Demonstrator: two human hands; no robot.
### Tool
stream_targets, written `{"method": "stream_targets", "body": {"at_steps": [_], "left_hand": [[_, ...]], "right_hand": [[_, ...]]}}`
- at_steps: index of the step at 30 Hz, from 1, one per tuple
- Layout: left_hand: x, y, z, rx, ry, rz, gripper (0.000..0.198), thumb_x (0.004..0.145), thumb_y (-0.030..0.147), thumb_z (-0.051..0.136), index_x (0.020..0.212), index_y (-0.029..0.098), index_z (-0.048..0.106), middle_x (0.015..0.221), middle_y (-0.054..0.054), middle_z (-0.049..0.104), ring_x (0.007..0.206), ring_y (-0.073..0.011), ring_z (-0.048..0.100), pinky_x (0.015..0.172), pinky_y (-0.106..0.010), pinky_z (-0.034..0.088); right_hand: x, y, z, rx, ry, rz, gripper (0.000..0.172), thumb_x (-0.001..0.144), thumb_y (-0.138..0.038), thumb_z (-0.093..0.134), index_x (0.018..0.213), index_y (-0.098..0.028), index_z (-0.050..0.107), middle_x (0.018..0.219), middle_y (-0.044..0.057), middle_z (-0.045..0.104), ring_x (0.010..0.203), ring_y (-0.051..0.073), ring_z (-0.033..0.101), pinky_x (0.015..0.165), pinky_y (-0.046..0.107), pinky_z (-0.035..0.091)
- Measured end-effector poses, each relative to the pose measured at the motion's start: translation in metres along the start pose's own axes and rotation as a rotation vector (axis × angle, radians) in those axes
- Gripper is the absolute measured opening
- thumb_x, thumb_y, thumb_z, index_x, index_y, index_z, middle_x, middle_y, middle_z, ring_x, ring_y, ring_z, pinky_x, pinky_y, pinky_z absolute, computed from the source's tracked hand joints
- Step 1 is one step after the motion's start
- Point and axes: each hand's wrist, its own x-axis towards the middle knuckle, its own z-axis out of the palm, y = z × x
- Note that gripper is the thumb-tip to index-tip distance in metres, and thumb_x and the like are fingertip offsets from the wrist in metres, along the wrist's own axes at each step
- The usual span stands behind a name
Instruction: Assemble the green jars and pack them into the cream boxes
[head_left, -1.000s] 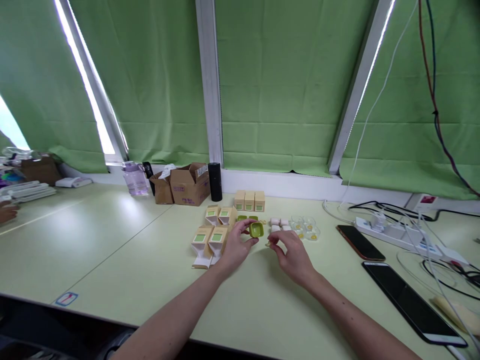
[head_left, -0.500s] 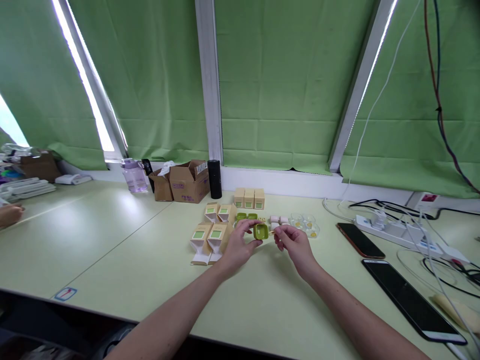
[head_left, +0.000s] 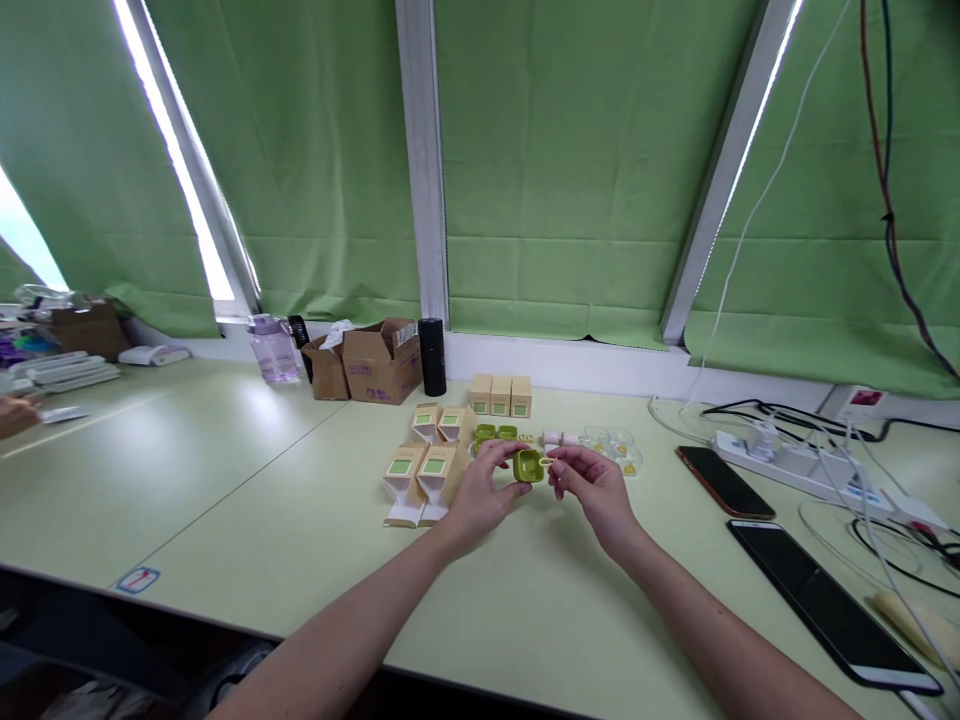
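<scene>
My left hand (head_left: 480,495) pinches a small green square case (head_left: 528,465) and holds it just above the pale green table (head_left: 247,500). My right hand (head_left: 592,487) is closed in a pinch on a small pale piece (head_left: 547,461) right beside the case. Behind my hands lie two more green cases (head_left: 495,433), small white pieces (head_left: 561,438) and clear blister trays with yellow bits (head_left: 619,447). To the left stand open tan cartons with green labels (head_left: 420,470).
Three closed tan boxes (head_left: 500,395) stand at the back, with cardboard boxes (head_left: 379,360), a black cylinder (head_left: 432,357) and a purple bottle (head_left: 271,348). Right: two phones (head_left: 724,482) (head_left: 829,605), a power strip (head_left: 795,460), cables. Another person's hand (head_left: 15,412) at far left.
My right hand rose from the table and came up to the green case, its pinched piece now beside the case. My left hand shifted the case slightly right.
</scene>
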Motion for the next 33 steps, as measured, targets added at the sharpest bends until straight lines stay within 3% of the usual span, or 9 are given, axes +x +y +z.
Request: {"method": "stream_targets", "body": {"at_steps": [8,14,19,33], "left_hand": [[-0.002,0.006,0.000,-0.001,-0.030,0.005,0.047,0.078,0.008,0.076,0.120,0.028,0.068,0.126,-0.007,0.062,0.116,-0.0235,0.059,0.104,-0.043,0.049],[-0.004,0.011,0.000,-0.003,-0.060,0.007,0.048,0.078,0.006,0.074,0.120,0.028,0.068,0.126,-0.007,0.060,0.115,-0.0231,0.058,0.103,-0.042,0.049],[-0.004,0.011,0.000,-0.022,-0.068,0.012,0.048,0.078,0.006,0.075,0.120,0.027,0.067,0.126,-0.007,0.058,0.117,-0.0237,0.056,0.105,-0.043,0.047],[-0.006,0.009,0.001,-0.002,-0.099,0.084,0.049,0.079,0.004,0.074,0.122,0.027,0.067,0.124,-0.008,0.057,0.120,-0.0243,0.056,0.108,-0.043,0.047]], "right_hand": [[-0.004,0.006,0.002,-0.102,0.024,-0.125,0.027,0.076,-0.044,0.082,0.089,-0.021,0.074,0.075,0.003,0.070,0.060,0.015,0.059,0.057,0.031,0.052],[-0.012,0.005,0.001,-0.389,-0.006,-0.305,0.012,0.090,-0.030,0.068,0.099,-0.023,0.072,0.090,0.006,0.073,0.079,0.020,0.066,0.075,0.035,0.056],[-0.013,0.002,0.000,-0.526,-0.030,-0.530,0.018,0.098,-0.024,0.056,0.108,-0.025,0.072,0.098,0.007,0.072,0.083,0.020,0.067,0.074,0.036,0.057],[-0.009,0.010,-0.006,-0.788,-0.053,-0.780,0.024,0.096,-0.010,0.057,0.112,-0.024,0.068,0.097,0.006,0.072,0.085,0.019,0.068,0.073,0.032,0.056]]}}
